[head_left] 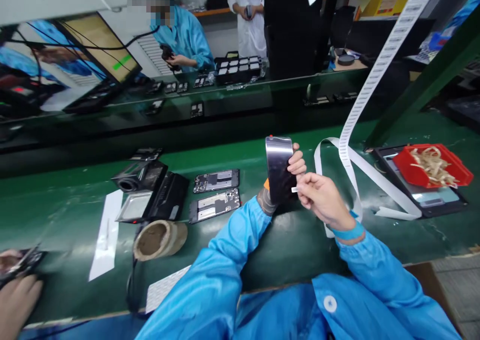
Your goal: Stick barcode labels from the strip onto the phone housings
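Observation:
Upright in front of me is a dark, glossy phone screen panel (279,172), with an orange bit at its lower left edge. My left hand (296,161) is closed round it from behind, fingers curling over the right edge. Between thumb and fingertips, my right hand (318,195) pinches a small white label (294,189) close to the panel's lower right edge. Whether the label touches the panel I cannot tell. Two opened phone frames (215,205) with bare circuit boards lie to the left of my left forearm.
A long white label strip (369,85) hangs down at the right and curls on the green bench (262,265). Beyond it, a red bin (455,172) holds tan strips. Leftward stand a black scanner-like device (165,195) and a cardboard roll (176,238). Another person's hand (18,295) works far left.

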Available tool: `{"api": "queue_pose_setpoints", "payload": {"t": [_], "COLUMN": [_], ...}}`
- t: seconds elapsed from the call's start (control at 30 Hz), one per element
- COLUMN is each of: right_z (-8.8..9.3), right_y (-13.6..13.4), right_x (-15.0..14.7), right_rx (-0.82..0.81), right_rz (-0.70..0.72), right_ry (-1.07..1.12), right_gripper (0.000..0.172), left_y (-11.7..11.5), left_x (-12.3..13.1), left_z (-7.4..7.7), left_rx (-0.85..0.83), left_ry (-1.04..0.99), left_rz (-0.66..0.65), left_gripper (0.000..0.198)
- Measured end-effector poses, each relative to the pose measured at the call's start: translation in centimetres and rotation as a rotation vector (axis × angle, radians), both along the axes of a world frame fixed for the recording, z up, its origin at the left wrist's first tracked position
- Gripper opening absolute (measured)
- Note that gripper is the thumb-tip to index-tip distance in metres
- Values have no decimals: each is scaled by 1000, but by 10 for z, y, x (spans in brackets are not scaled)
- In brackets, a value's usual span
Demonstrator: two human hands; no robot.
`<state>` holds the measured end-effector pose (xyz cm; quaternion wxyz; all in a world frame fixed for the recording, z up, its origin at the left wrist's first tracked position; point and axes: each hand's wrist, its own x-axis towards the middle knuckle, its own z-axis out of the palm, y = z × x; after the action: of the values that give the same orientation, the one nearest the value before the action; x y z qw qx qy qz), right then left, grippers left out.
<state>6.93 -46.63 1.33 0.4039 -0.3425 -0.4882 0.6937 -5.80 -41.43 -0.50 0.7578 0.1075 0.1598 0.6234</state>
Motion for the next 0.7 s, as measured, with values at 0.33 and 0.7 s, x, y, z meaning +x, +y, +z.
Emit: {"api": "queue_pose_setpoints", "payload": {"t": [0.33,0.7], "right_z": [-6,-16], "right_y": [-10,-10], "right_x": [-11,-7], "right_rx": [239,677], "right_rz": [-57,-258], "right_ry": [-286,-629], "right_gripper": [20,17], "left_y": [2,9], "left_x": [2,-3], "left_z": [10,-2], "left_rx": [-35,-63], "left_ry": [-1,-4], "left_rz": [43,153], "left_gripper": [35,47]}}
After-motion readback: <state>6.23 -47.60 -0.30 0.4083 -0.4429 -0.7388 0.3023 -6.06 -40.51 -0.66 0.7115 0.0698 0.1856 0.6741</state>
